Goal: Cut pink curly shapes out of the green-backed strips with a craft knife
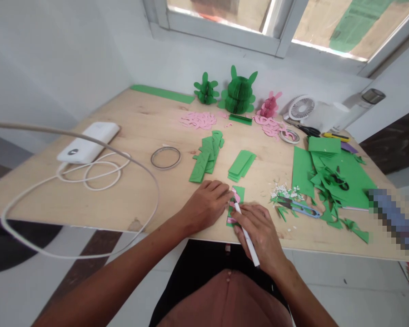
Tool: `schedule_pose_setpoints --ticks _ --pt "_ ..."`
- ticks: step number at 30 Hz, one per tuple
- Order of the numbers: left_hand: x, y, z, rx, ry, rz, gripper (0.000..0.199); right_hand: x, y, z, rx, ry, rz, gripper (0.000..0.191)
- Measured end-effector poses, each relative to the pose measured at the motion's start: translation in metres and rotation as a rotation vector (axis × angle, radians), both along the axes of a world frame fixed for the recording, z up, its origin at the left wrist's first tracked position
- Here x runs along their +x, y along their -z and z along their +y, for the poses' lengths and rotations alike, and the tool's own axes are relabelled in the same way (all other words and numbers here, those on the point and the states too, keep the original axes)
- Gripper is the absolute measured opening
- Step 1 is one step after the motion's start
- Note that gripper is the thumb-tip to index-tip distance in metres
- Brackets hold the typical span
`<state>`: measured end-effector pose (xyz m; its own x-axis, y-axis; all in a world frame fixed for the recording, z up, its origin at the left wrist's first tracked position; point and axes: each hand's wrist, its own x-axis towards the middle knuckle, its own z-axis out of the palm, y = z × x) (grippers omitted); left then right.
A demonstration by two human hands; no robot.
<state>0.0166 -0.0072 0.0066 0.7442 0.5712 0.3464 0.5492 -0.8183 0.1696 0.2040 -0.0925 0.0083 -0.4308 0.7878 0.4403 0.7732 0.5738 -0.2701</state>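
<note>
Two hands work on a small green paper at the near edge of the wooden table.

A stack of green strips, cut green shapes and a tape ring lie behind the hands; scissors lie among scraps at the right. The left hand presses flat fingers on a pink template over the green paper. The right hand grips a white pen with closed fingers, its tip touching the template.

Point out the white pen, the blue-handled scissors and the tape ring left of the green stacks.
white pen [247, 236], head view, mid-barrel.
blue-handled scissors [305, 209], head view, blue handle.
tape ring [166, 157], head view, front rim.
</note>
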Motion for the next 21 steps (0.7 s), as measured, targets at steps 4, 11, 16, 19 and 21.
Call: schedule_pose_setpoints --ticks 4,11,16,19,21 --pt "0.0003 0.0007 -0.0002 0.004 -0.004 -0.012 0.024 0.0001 0.0001 0.0001 0.022 0.001 -0.004 0.031" --pt "0.0003 0.0009 -0.0005 0.007 -0.008 -0.017 0.026 -0.0002 0.0002 0.0004 0.014 0.001 0.000 0.034" --pt "0.0007 -0.0002 -0.0009 0.000 -0.011 -0.013 0.025 -0.0004 0.0001 -0.0001 0.013 0.000 0.008 0.035" --pt "0.0010 -0.0011 -0.0010 -0.006 -0.013 -0.007 0.025 -0.0003 0.0001 -0.0002 0.013 -0.001 0.005 0.036" --pt "0.0011 -0.0015 -0.0010 -0.010 -0.012 -0.006 0.026 -0.0002 0.0003 -0.0001 0.014 -0.001 0.000 0.035"
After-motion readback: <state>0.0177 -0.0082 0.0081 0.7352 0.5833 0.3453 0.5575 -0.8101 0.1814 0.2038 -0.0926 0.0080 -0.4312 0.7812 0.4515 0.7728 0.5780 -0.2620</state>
